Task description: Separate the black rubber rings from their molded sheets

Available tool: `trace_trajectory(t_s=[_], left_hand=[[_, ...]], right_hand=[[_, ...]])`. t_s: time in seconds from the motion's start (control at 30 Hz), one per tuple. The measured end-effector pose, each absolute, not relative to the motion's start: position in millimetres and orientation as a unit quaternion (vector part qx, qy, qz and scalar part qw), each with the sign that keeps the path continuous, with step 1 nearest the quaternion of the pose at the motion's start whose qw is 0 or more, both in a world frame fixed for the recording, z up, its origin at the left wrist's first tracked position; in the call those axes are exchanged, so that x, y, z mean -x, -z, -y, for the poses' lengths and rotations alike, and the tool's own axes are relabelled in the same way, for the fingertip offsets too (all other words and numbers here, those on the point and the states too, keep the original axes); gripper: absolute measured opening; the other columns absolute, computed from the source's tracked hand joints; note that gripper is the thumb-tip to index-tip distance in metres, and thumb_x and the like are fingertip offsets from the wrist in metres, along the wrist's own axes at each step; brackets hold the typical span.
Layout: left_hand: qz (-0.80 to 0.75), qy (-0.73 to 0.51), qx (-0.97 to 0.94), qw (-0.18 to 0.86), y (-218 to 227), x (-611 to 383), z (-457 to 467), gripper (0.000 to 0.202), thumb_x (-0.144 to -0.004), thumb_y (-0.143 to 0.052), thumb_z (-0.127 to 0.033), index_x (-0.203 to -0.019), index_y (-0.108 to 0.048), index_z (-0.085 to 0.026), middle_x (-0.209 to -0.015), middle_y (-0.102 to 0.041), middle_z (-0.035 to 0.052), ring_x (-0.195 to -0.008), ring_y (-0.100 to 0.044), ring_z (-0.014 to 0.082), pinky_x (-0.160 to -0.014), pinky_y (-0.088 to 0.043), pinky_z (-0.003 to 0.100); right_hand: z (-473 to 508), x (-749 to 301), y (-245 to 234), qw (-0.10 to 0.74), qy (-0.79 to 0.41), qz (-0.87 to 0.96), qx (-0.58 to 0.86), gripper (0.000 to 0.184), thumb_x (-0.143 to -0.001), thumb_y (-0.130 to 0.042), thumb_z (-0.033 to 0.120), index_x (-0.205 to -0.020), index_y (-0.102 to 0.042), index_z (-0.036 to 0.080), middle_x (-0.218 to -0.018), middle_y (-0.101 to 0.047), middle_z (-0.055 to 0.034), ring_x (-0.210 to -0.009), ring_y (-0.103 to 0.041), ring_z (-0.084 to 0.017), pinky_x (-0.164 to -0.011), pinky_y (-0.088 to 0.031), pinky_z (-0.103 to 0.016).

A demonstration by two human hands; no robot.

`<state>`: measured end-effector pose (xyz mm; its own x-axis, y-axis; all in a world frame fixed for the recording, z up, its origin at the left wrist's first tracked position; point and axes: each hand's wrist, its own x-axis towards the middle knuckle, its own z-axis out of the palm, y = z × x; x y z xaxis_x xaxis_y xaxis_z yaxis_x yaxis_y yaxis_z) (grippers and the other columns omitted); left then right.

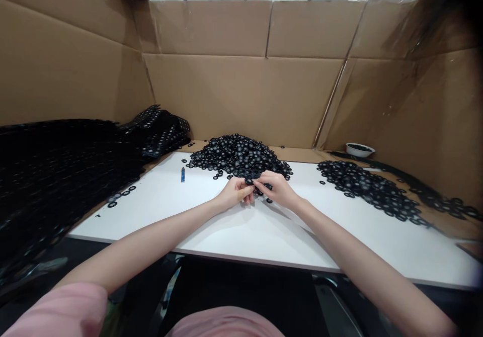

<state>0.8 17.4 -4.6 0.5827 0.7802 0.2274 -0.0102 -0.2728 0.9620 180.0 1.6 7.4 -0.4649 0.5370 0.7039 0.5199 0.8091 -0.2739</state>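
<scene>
Over the counter (241, 244), just before the pile (241, 153), a ring (249, 181) is held — the left hand (234, 194) pinching it between thumb and fingers, the right hand (278, 188) closed on its right edge — its facing and axis unclear.

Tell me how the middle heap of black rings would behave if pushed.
The heap of black rings would probably slump and spread, since its pieces look loosely piled. Stray rings lying flat on the white table would likely slide rather than roll. Each ring is probably light, looking small beside the left hand.
</scene>
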Motion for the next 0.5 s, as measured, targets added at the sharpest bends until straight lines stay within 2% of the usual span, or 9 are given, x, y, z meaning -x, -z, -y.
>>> trace_trajectory(t_s=[0.27,0.4,0.5], left_hand=[[-0.265,-0.36,-0.713,0.54,6.2,0.4,-21.2,0.038,-0.075,-0.067,-0.044,-0.069,-0.06,-0.008,-0.055,-0.063,0.0039,-0.043,-0.054,0.0067,-0.044,-0.041,0.016],[-0.26,-0.358,-0.71,0.547,7.6,1.6,-21.4,0.038,-0.075,-0.067,-0.046,-0.08,-0.062,-0.008,-0.057,-0.063,0.0026,-0.043,-0.054,0.0069,-0.045,-0.041,0.017],[-0.264,-0.352,-0.713,0.546,7.7,2.0,-20.3,0.039,-0.075,-0.066,-0.047,-0.08,-0.062,-0.009,-0.057,-0.063,0.0027,-0.043,-0.053,0.0066,-0.045,-0.039,0.016]], right_hand=[[-0.1,-180.3,-12.3,0.449,-0.073,0.814,0.361,0.031,-0.09,-0.047,0.029,-0.066,-0.061,0.016,-0.066,-0.066,-0.0045,-0.06,-0.059,-0.015,-0.057,-0.043,-0.025],[-4.8,-185.1,-13.0,0.472,-0.1,0.784,0.391,0.034,-0.09,-0.046,0.035,-0.067,-0.062,0.016,-0.066,-0.068,-0.0056,-0.061,-0.063,-0.018,-0.053,-0.046,-0.026],[-9.2,-187.7,-11.4,0.483,-0.115,0.771,0.398,0.034,-0.09,-0.046,0.037,-0.07,-0.063,0.015,-0.068,-0.07,-0.0063,-0.062,-0.066,-0.019,-0.055,-0.05,-0.027]])
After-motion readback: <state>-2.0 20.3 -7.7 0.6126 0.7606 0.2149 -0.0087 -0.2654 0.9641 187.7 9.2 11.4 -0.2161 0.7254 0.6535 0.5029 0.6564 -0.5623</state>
